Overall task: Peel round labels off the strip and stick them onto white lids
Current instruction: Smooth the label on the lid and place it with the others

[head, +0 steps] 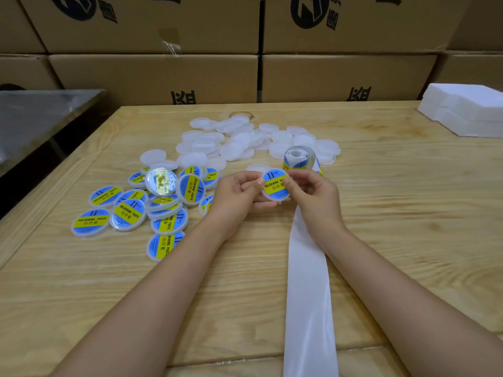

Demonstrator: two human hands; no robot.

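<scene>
Above the bench [381,213], a labelled white lid [275,185] is held up, pinched by the left hand [236,195] and the right hand [315,194].

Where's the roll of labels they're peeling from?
In the head view, the label roll stands on the table just beyond the right hand, beside the pile of plain white lids.

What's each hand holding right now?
Left hand: holds the labelled lid by its left edge.
Right hand: pinches the same lid's right edge.
</scene>
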